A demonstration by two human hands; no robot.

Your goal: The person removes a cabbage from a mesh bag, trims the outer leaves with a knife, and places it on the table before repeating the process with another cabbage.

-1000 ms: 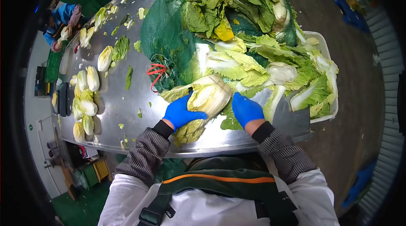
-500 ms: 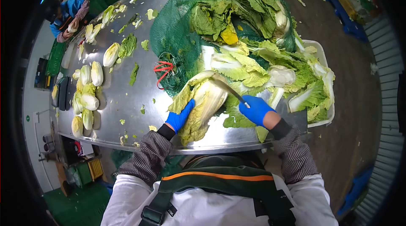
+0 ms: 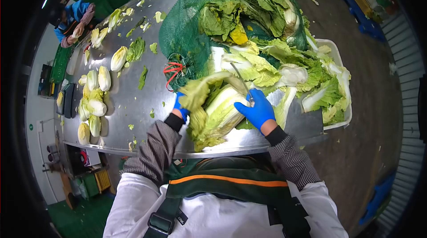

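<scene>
The right hand (image 3: 259, 112), in a blue glove, is closed around a knife (image 3: 240, 78), its thumb reaching left to the side of the cabbage (image 3: 222, 112). The blade slants to the far left, over loose leaves (image 3: 255, 72). The left hand (image 3: 179, 108) is at the cabbage's left side, partly behind a drooping outer leaf (image 3: 195, 92); its fingers are hidden, so I cannot tell whether they grip the leaf or only rest against it.

The cabbage lies tilted at the near side of the steel table (image 3: 147, 138), between the hands, its leafy end toward the near edge. That placement looks risky: if the left hand has only the floppy leaf, the leaf could tear and the head could roll or slide over that edge. The smooth metal would give it little hold.

The knife is the greater worry. With the right hand working thumb and blade together, a turn of the wrist could bring the edge across the cabbage toward the left fingers, which the leaf screens from sight. The tip could also catch in the loose leaves, or in the green mesh bag (image 3: 180, 35) at the far side if the hand reached farther. A cut set too deep could spoil the pale inner leaves.
</scene>
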